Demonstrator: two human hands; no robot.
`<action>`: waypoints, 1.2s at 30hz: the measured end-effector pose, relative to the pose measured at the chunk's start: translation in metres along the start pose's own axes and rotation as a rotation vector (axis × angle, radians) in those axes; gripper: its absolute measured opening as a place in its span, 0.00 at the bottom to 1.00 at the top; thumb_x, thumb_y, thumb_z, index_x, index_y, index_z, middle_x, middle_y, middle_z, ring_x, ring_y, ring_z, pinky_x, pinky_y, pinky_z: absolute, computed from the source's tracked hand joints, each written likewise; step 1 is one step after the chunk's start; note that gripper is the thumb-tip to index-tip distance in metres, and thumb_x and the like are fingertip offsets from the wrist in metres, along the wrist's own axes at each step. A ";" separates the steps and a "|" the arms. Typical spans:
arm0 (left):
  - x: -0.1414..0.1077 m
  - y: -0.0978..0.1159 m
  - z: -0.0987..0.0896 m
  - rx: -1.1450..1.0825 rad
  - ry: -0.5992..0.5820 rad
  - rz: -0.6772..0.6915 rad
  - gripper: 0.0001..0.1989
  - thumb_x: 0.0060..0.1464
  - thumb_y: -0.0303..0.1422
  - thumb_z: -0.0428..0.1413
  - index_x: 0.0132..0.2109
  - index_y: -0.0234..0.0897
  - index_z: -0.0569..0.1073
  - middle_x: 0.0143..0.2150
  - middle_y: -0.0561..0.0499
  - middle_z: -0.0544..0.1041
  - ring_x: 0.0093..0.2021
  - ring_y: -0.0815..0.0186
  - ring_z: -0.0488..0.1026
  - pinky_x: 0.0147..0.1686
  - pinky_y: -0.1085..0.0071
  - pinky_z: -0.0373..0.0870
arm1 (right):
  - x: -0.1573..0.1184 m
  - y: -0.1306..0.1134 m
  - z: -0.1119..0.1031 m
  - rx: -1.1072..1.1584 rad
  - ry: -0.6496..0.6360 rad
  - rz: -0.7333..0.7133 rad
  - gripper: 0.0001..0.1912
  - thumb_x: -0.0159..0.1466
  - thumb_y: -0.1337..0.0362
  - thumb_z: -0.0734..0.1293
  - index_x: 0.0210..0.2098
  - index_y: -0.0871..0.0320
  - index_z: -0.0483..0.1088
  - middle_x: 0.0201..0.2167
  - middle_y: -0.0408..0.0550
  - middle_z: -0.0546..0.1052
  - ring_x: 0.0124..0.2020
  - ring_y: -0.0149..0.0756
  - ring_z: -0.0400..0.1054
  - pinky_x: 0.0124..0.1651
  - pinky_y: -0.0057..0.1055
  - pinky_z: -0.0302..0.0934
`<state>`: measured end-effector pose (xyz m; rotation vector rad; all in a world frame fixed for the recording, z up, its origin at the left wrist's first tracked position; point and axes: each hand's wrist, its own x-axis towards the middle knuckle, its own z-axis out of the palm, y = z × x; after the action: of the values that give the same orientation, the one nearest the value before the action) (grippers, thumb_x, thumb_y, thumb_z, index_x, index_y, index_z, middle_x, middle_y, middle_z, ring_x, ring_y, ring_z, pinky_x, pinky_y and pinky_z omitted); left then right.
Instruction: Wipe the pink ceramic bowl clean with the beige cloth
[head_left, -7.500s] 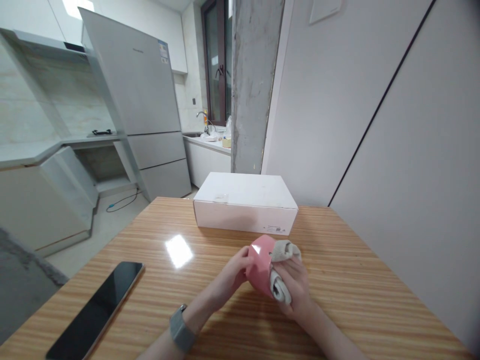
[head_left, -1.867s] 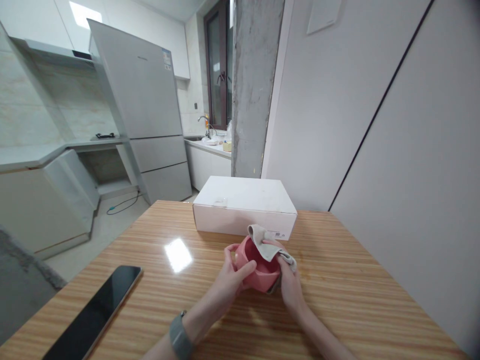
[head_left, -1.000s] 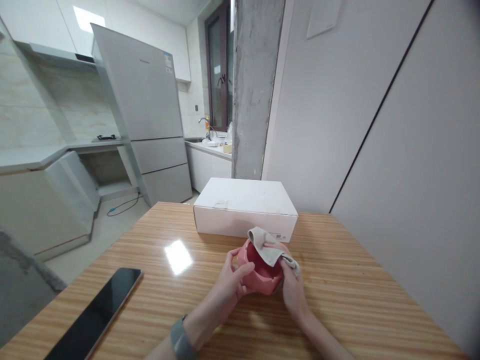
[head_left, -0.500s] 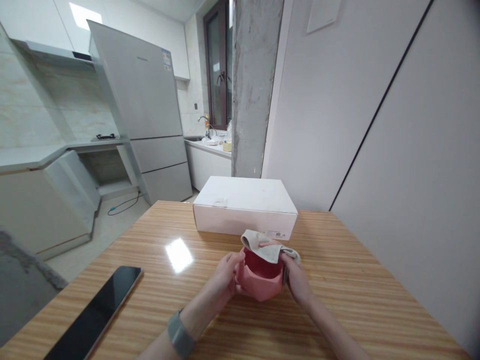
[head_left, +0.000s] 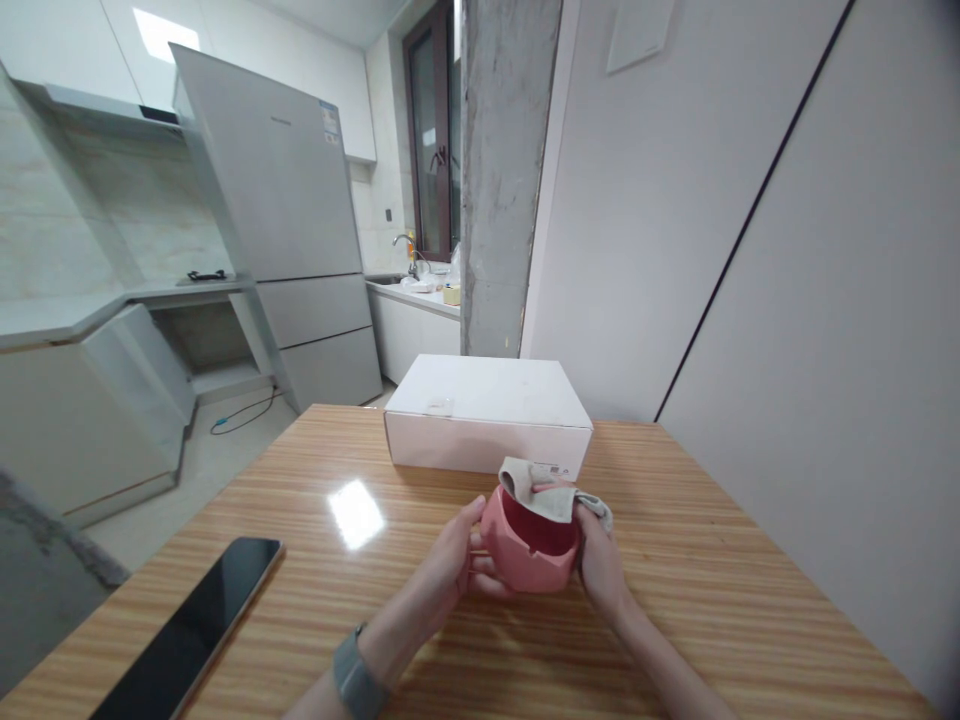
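Note:
A pink, faceted ashtray (head_left: 531,562) with a small notch in its rim is held up over the table, its opening tilted toward me. My left hand (head_left: 459,560) supports it from the left, thumb along the side and fingers reaching beneath. My right hand (head_left: 600,562) grips a light grey cloth (head_left: 551,500) at the ashtray's right side. The cloth drapes over the far rim, and some right-hand fingers show behind it. Part of the ashtray's inside is hidden by the cloth.
A white box (head_left: 487,440) sits on the wood-grain table (head_left: 720,600) just beyond my hands. To the left lies a black phone (head_left: 191,630). A fridge (head_left: 277,200) and kitchen counters stand behind; a pale wall (head_left: 825,330) runs along the right.
The ashtray, cloth and both hands have shifted slightly right. The ashtray has turned a little, bringing the rim notch into view, and the left fingers now show more beneath it.

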<state>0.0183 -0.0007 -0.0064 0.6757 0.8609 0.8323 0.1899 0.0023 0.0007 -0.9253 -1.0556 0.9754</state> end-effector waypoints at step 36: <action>-0.015 -0.003 0.000 -0.078 -0.205 -0.039 0.24 0.56 0.48 0.51 0.47 0.32 0.75 0.43 0.43 0.80 0.38 0.61 0.77 0.29 0.73 0.72 | -0.010 0.001 0.000 -0.081 -0.058 0.066 0.13 0.55 0.54 0.65 0.29 0.53 0.78 0.34 0.49 0.80 0.38 0.46 0.71 0.44 0.37 0.65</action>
<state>0.0139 -0.0146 -0.0030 0.6615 0.6516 0.7434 0.1880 -0.0064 -0.0028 -1.0092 -1.1258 1.0255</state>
